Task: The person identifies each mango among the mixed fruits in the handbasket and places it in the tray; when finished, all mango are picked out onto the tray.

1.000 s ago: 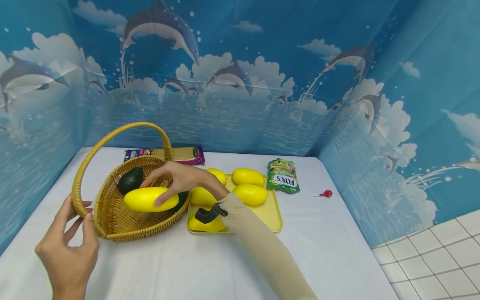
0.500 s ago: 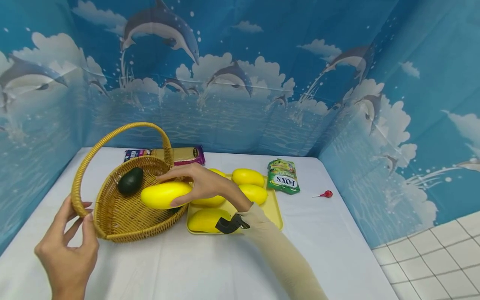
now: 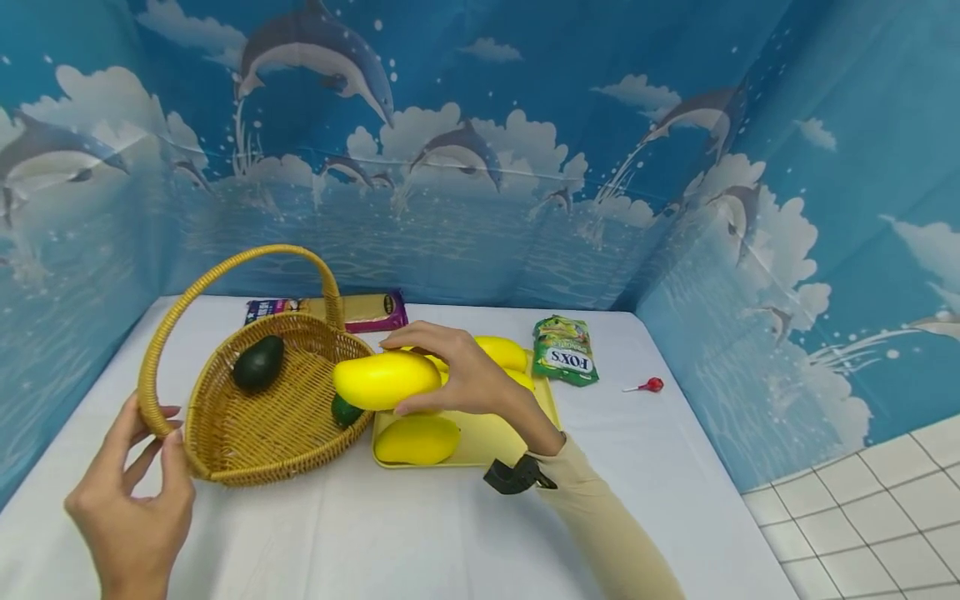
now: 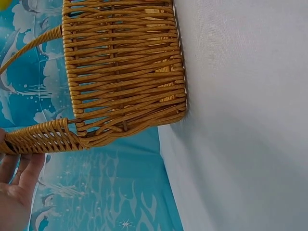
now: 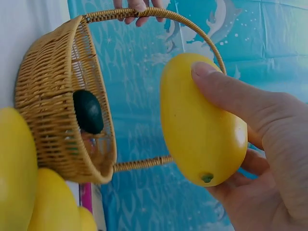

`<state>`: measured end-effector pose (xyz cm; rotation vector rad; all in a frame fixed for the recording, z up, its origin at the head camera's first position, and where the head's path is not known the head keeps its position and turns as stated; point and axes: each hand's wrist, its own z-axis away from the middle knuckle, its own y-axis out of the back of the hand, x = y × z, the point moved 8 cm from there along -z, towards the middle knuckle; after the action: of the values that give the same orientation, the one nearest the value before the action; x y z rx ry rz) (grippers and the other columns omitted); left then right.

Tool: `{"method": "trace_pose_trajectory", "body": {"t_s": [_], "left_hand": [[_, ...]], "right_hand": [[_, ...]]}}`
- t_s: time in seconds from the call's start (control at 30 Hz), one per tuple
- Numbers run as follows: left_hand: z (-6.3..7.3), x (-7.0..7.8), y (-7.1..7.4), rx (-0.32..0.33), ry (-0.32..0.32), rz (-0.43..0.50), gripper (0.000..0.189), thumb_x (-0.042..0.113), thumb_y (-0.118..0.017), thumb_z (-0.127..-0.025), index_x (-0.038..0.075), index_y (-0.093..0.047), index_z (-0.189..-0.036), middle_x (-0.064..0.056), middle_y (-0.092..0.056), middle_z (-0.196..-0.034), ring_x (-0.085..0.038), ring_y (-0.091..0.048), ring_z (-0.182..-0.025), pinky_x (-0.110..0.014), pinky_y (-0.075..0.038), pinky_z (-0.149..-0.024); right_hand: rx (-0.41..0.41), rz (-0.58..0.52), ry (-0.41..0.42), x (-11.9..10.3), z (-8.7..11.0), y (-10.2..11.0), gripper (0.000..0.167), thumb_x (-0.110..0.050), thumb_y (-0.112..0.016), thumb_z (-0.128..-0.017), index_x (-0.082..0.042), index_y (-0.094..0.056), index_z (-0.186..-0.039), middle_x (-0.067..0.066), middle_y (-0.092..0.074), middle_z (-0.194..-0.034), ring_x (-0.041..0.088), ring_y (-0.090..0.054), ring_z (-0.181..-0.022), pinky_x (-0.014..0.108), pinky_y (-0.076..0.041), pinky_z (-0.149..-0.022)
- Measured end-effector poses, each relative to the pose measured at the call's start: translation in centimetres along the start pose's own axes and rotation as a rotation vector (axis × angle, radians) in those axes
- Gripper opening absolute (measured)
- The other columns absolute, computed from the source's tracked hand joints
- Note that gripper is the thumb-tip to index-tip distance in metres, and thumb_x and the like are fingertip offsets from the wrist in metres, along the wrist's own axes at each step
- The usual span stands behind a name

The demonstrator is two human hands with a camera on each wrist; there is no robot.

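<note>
My right hand [image 3: 461, 371] grips a yellow mango [image 3: 386, 381] above the left part of a yellow tray [image 3: 480, 450]. In the right wrist view, thumb and fingers wrap the mango [image 5: 199, 120], its green stem end showing. My left hand [image 3: 135, 500] pinches the handle of a wicker basket [image 3: 262, 475] low on its left side. Inside the basket lie two dark green avocados, one avocado [image 3: 258, 364] at the back left and another avocado [image 3: 345, 411] by the right wall. Another mango [image 3: 417, 440] sits at the tray's front left; more mangoes behind are partly hidden by my right hand.
Behind the basket lies a long purple-and-tan packet [image 3: 367, 312] by the dolphin-print backdrop [image 3: 465, 242]. A green FOX'S candy bag [image 3: 565, 350] stands right of the tray, with a red lollipop [image 3: 654, 385] farther right. White cloth [image 3: 360, 533] covers the table.
My right hand has carried the mango rightward, from over the basket to over the tray. The right-hand avocado in the basket has come into clear view. My left hand stays on the handle.
</note>
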<state>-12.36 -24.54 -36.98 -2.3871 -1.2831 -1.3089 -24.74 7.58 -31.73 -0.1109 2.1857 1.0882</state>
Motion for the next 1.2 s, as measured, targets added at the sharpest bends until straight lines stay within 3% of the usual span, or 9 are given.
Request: {"method": "trace_pose_trajectory", "body": {"t_s": [0.2,0.27,0.53,0.9,1.2], "left_hand": [[0.1,-0.2,0.0,-0.033,-0.003,-0.009,0.064,-0.004,-0.068,-0.097,0.025,-0.061,-0.153,-0.002,-0.075,-0.128,0.002,-0.065,-0.119,-0.009,-0.053,-0.098],[0.1,-0.2,-0.1,-0.045,0.000,-0.008,0.064,-0.003,-0.068,-0.097,0.025,-0.061,-0.154,-0.009,-0.075,-0.128,0.002,-0.065,-0.119,-0.009,-0.053,-0.098],[0.0,0.1,0.0,-0.023,-0.001,0.002,0.064,-0.006,-0.068,-0.096,0.026,-0.063,-0.152,-0.019,-0.076,-0.124,0.001,-0.066,-0.117,-0.008,-0.053,-0.097],[0.0,0.0,0.1,-0.018,0.008,0.003,0.063,-0.005,-0.068,-0.096,0.026,-0.064,-0.151,-0.011,-0.076,-0.124,0.000,-0.066,-0.117,-0.009,-0.054,-0.098],[0.0,-0.3,0.0,-0.043,0.003,-0.006,0.064,-0.004,-0.068,-0.097,0.025,-0.061,-0.153,-0.019,-0.075,-0.126,0.002,-0.065,-0.118,-0.009,-0.053,-0.099]], "right_hand": [[0.063,0.016,-0.112,0.6,3.9,1.5,0.072,-0.014,-0.098,-0.080,-0.007,-0.066,-0.144,0.007,-0.070,-0.139,0.019,-0.066,-0.126,0.035,-0.058,-0.110],[0.085,0.031,-0.138,0.7,5.3,1.9,0.071,-0.015,-0.098,-0.079,-0.008,-0.067,-0.143,0.005,-0.071,-0.137,0.019,-0.067,-0.125,0.036,-0.058,-0.110],[0.130,0.107,-0.182,1.1,9.7,2.9,0.067,-0.018,-0.098,-0.080,-0.012,-0.071,-0.141,0.001,-0.072,-0.140,0.023,-0.063,-0.133,0.046,-0.054,-0.116],[0.149,0.138,-0.282,2.6,13.5,2.9,0.066,-0.019,-0.095,-0.084,-0.014,-0.069,-0.144,0.001,-0.070,-0.143,0.025,-0.063,-0.134,0.048,-0.053,-0.117],[0.235,0.115,-0.402,4.7,16.7,3.4,0.069,-0.018,-0.096,-0.082,-0.013,-0.069,-0.145,0.001,-0.070,-0.143,0.027,-0.062,-0.136,0.038,-0.050,-0.120]]}}
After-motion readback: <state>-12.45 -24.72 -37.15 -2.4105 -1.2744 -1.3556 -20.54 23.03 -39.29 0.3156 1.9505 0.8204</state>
